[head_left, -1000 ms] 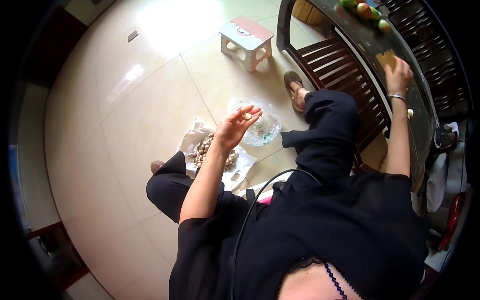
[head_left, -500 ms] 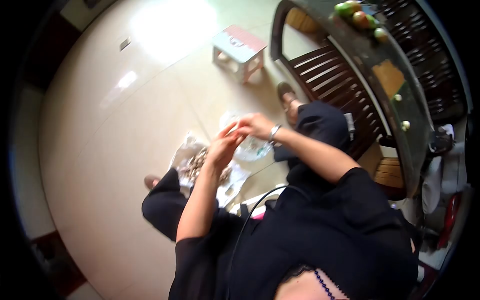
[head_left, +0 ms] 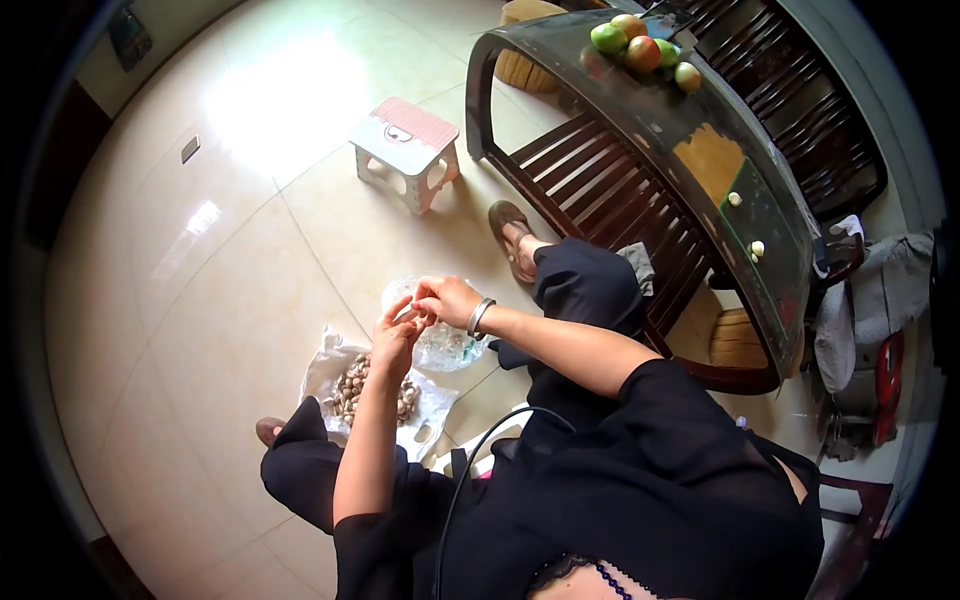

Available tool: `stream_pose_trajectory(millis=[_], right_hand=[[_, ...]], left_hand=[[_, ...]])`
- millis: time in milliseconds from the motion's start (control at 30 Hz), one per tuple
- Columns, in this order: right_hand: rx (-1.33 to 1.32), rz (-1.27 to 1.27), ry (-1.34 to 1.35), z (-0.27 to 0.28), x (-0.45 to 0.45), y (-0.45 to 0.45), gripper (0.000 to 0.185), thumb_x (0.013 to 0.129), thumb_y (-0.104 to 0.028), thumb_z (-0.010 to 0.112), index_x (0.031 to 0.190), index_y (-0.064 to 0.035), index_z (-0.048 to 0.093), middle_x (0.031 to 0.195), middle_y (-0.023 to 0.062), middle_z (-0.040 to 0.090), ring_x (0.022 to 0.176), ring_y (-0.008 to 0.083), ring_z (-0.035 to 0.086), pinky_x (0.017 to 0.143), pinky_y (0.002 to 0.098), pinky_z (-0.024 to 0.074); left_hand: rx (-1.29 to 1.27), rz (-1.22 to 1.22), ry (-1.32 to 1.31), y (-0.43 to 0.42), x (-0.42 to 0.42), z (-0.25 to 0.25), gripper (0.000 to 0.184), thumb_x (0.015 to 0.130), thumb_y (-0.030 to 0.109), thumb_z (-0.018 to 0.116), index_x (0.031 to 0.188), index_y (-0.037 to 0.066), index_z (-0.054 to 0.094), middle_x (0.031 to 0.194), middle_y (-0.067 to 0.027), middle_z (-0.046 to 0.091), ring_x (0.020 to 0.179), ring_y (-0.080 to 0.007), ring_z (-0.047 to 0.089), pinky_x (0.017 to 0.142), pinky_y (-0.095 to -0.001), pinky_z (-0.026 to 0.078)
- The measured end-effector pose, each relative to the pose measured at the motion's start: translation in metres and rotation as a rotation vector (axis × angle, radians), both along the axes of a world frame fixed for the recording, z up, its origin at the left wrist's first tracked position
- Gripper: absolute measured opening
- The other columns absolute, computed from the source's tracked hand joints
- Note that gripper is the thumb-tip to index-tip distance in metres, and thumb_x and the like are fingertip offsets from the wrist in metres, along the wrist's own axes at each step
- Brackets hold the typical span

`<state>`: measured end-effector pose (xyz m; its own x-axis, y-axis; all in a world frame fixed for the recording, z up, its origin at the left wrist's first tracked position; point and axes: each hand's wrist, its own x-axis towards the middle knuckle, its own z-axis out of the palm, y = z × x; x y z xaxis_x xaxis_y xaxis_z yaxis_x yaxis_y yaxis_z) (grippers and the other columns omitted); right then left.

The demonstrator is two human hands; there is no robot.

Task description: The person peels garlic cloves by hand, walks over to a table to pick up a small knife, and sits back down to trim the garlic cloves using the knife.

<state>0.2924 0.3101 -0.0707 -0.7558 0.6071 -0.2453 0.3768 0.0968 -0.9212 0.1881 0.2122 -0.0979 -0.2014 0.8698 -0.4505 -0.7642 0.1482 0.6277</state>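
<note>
A: Where are the two hands?

B: Above the tiled floor (head_left: 220,330), brought together at the fingertips. The left hand (head_left: 397,335) is raised with its fingers bent, and the right hand (head_left: 450,300), with a silver bracelet (head_left: 480,316) at the wrist, reaches across to meet it.

A: Are they holding anything?

B: I can't tell. The fingers of both are curled in and touching, but they cover whatever may be between them, so I can't say how far either grip is closed.

A: And the small brownish pieces (head_left: 353,388)?

B: Heaped in the open white bag (head_left: 431,405) on the floor, near the left forearm. They look like small bulbs or mushrooms, though it's hard to be sure from here. A clear plastic bag (head_left: 450,350) lies just beside it, partly behind the hands.

A: Anything on the glass-topped table (head_left: 590,60)?

B: A cluster of green and reddish fruits (head_left: 643,54) at the far end, and a few small pale pieces (head_left: 735,199) nearer the person
</note>
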Motion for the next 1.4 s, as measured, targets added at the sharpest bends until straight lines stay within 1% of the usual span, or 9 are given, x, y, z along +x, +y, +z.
stream_pose_trajectory(millis=[100, 267, 367, 500, 633, 767, 1033, 1267, 1400], right_hand=[[0.44, 0.04, 0.004, -0.021, 0.0, 0.009, 0.011, 0.069, -0.014, 0.058, 0.071, -0.0036, 0.056, 0.066, 0.0119, 0.058, 0.055, 0.019, 0.057, 0.051, 0.0299, 0.0455], [0.148, 0.068, -0.125, -0.009, 0.003, 0.015, 0.011, 0.07, -0.011, 0.058, 0.075, -0.0012, 0.058, 0.063, 0.0083, 0.06, 0.051, 0.0103, 0.056, 0.048, 0.0223, 0.0448], [0.061, 0.073, -0.158, 0.0, 0.002, 0.013, 0.011, 0.071, -0.01, 0.057, 0.078, -0.0008, 0.059, 0.064, 0.008, 0.06, 0.051, 0.0102, 0.056, 0.049, 0.0218, 0.0448], [0.128, 0.102, -0.169, 0.002, 0.001, 0.013, 0.012, 0.072, -0.007, 0.055, 0.082, -0.0009, 0.06, 0.065, 0.0071, 0.06, 0.054, 0.0102, 0.056, 0.051, 0.0213, 0.0449], [0.183, 0.108, -0.015, -0.013, 0.0, 0.013, 0.013, 0.073, -0.006, 0.054, 0.083, -0.0004, 0.06, 0.068, 0.006, 0.06, 0.059, 0.0096, 0.056, 0.052, 0.0208, 0.0445], [-0.074, 0.094, 0.036, 0.008, -0.002, 0.009, 0.015, 0.075, -0.004, 0.05, 0.087, 0.0009, 0.058, 0.069, 0.0048, 0.058, 0.06, 0.0073, 0.052, 0.052, 0.0189, 0.0428], [-0.256, 0.196, 0.09, 0.005, -0.001, 0.013, 0.017, 0.077, -0.003, 0.047, 0.09, 0.0009, 0.057, 0.071, 0.0026, 0.057, 0.061, 0.0058, 0.051, 0.055, 0.0181, 0.0413], [-0.287, 0.134, 0.159, 0.01, -0.004, 0.009, 0.014, 0.076, -0.003, 0.049, 0.086, 0.0008, 0.057, 0.072, 0.003, 0.057, 0.06, 0.0058, 0.051, 0.055, 0.0183, 0.0417], [-0.058, 0.003, 0.078, 0.011, -0.003, 0.009, 0.006, 0.073, -0.004, 0.054, 0.076, 0.0009, 0.055, 0.07, 0.0048, 0.058, 0.057, 0.0077, 0.053, 0.052, 0.0198, 0.0437]], left_hand=[[-0.108, 0.025, 0.085, 0.004, 0.005, -0.013, 0.037, 0.07, -0.012, 0.038, 0.106, -0.01, 0.033, 0.093, -0.0222, 0.05, 0.079, -0.0273, 0.056, 0.071, -0.0296, 0.049], [-0.238, -0.008, 0.336, 0.0, 0.007, -0.032, 0.022, 0.076, 0.011, 0.054, 0.089, -0.006, 0.05, 0.079, -0.0121, 0.055, 0.068, -0.0174, 0.055, 0.06, -0.0305, 0.051], [-0.302, -0.138, 0.382, 0.001, 0.002, -0.049, 0.025, 0.081, 0.024, 0.048, 0.093, 0.002, 0.052, 0.09, -0.0067, 0.055, 0.079, -0.0155, 0.051, 0.061, -0.0299, 0.047], [-0.312, -0.1, 0.482, 0.003, 0.008, -0.026, 0.031, 0.082, 0.03, 0.046, 0.094, 0.002, 0.052, 0.088, -0.0081, 0.056, 0.076, -0.0157, 0.053, 0.062, -0.0287, 0.047], [-0.03, -0.076, 0.111, 0.005, 0.003, -0.006, 0.029, 0.082, 0.023, 0.047, 0.095, -0.003, 0.05, 0.079, -0.0123, 0.057, 0.064, -0.0196, 0.058, 0.062, -0.0268, 0.049], [0.011, 0.01, 0.041, -0.001, 0.003, 0.003, 0.021, 0.08, 0.011, 0.048, 0.094, -0.005, 0.05, 0.076, -0.0117, 0.056, 0.066, -0.0178, 0.056, 0.062, -0.0255, 0.048], [-0.001, 0.089, -0.205, -0.005, 0.002, -0.003, 0.017, 0.077, 0.009, 0.053, 0.09, -0.003, 0.051, 0.074, -0.0086, 0.055, 0.064, -0.0155, 0.054, 0.059, -0.0238, 0.047], [-0.058, 0.139, -0.172, -0.006, 0.001, 0.001, 0.016, 0.079, 0.008, 0.05, 0.089, -0.004, 0.05, 0.075, -0.0126, 0.056, 0.063, -0.0173, 0.056, 0.055, -0.0241, 0.047], [-0.065, 0.157, -0.126, -0.007, 0.0, 0.005, 0.017, 0.08, 0.008, 0.048, 0.091, -0.004, 0.052, 0.082, -0.0135, 0.057, 0.067, -0.018, 0.056, 0.06, -0.0249, 0.049]])
